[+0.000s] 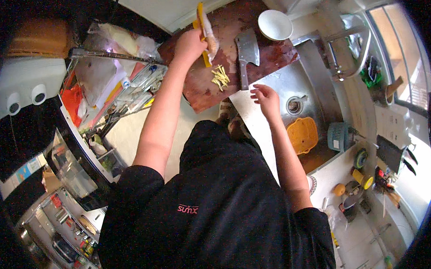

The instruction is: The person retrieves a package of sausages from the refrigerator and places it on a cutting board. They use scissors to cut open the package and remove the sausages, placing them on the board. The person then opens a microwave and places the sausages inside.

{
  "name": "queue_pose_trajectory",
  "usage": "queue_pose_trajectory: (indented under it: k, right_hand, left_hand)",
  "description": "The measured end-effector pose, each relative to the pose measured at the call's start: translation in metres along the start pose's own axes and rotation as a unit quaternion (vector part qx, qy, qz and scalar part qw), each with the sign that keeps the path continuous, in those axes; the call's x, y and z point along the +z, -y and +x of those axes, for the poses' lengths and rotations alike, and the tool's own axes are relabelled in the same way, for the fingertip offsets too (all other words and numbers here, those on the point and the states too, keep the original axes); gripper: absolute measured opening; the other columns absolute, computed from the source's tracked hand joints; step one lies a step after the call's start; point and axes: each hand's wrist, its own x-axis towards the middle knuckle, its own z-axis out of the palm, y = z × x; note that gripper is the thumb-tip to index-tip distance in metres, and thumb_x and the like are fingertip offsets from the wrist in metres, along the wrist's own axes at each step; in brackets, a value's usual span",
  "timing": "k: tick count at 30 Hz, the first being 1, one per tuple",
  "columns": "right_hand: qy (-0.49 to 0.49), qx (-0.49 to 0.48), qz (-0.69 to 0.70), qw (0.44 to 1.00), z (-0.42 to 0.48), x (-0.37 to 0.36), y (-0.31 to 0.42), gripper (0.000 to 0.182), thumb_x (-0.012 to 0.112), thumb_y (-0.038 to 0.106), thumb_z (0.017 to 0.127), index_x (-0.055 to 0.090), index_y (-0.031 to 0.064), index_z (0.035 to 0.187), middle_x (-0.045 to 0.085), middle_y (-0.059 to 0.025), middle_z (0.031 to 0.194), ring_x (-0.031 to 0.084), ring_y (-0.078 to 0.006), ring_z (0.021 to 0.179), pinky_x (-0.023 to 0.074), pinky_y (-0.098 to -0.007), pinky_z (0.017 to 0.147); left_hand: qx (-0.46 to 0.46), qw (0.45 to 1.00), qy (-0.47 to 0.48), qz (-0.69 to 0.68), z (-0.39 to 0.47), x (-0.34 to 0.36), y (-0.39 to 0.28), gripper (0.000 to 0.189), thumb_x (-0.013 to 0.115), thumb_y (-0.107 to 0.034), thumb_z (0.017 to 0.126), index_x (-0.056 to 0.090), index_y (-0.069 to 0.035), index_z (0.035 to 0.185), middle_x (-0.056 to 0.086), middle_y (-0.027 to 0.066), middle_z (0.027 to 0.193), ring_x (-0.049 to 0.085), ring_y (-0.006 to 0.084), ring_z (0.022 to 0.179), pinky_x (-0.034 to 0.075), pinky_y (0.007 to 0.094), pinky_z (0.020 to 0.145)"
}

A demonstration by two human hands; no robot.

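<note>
My left hand (191, 46) grips a yellow-edged packet (208, 33) with pale contents, at the left of the brown wooden cutting board (225, 20). Just below the packet lies a small pile of pale yellow strips (220, 78). To the right of the strips a cleaver (248, 49) rests flat on the board, its dark handle pointing towards me. My right hand (266, 99) is held beside the end of that handle, fingers apart, holding nothing. A white bowl (275, 25) stands at the board's far right corner.
Right of the board is a steel sink (315, 77) with an orange plastic basket (302, 135) and a blue-green basket (337, 136). A wire shelf (116, 56) filled with bags stands at the left. Jars and utensils line the counter at the lower right.
</note>
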Motion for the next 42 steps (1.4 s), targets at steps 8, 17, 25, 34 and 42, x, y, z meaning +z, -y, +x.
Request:
queue_pose_trajectory:
  k: [8, 17, 25, 34, 42]
  right_hand:
    - [-0.035, 0.005, 0.04, 0.999, -0.047, -0.024, 0.012, 0.026, 0.056, 0.01, 0.093, 0.064, 0.0, 0.116, 0.072, -0.0099, 0.097, 0.07, -0.0173, 0.083, 0.0546, -0.0284, 0.069]
    - [-0.183, -0.051, 0.181, 0.965, -0.12, -0.039, 0.018, 0.024, 0.056, 0.01, 0.095, 0.064, -0.0008, 0.115, 0.071, -0.0108, 0.098, 0.069, -0.0163, 0.084, 0.055, -0.0279, 0.071]
    - [-0.35, -0.08, 0.32, 0.877, -0.231, -0.04, 0.011, 0.026, 0.056, 0.012, 0.095, 0.062, -0.0015, 0.117, 0.07, -0.0109, 0.102, 0.067, -0.0155, 0.086, 0.0542, -0.0276, 0.074]
    - [-0.589, -0.1, 0.354, 0.72, -0.395, -0.049, -0.046, 0.028, 0.055, 0.011, 0.095, 0.062, -0.0022, 0.118, 0.07, -0.0111, 0.1, 0.067, -0.0146, 0.085, 0.0534, -0.0251, 0.073]
    - [-0.767, -0.146, 0.331, 0.53, -0.563, -0.038, -0.125, 0.023, 0.059, 0.01, 0.094, 0.062, 0.0003, 0.115, 0.07, -0.0097, 0.1, 0.068, -0.015, 0.084, 0.0549, -0.0256, 0.072]
  left_hand:
    - [0.009, 0.991, -0.04, -0.128, -0.005, -0.05, -0.024, 0.022, 0.058, -0.016, 0.083, 0.069, 0.0, 0.094, 0.068, 0.0143, 0.074, 0.067, 0.0218, 0.067, 0.05, 0.0344, 0.064]
    - [0.252, 0.846, 0.287, -0.371, -0.036, -0.083, -0.164, 0.017, 0.051, -0.007, 0.08, 0.061, 0.004, 0.088, 0.06, 0.0014, 0.08, 0.055, 0.0088, 0.076, 0.045, 0.0246, 0.069]
    - [0.431, 0.696, 0.515, -0.255, -0.109, -0.007, -0.289, 0.016, 0.053, -0.008, 0.084, 0.062, 0.004, 0.09, 0.058, 0.0072, 0.076, 0.056, 0.013, 0.072, 0.045, 0.0286, 0.066]
    - [0.508, 0.666, 0.517, -0.178, -0.274, 0.072, -0.355, 0.016, 0.056, -0.013, 0.091, 0.061, 0.0, 0.097, 0.063, 0.0163, 0.083, 0.061, 0.0268, 0.078, 0.048, 0.0359, 0.071]
    - [0.547, 0.593, 0.547, -0.222, -0.401, 0.083, -0.389, 0.012, 0.061, -0.01, 0.09, 0.063, 0.001, 0.092, 0.061, 0.0107, 0.075, 0.059, 0.0176, 0.069, 0.047, 0.0313, 0.065]
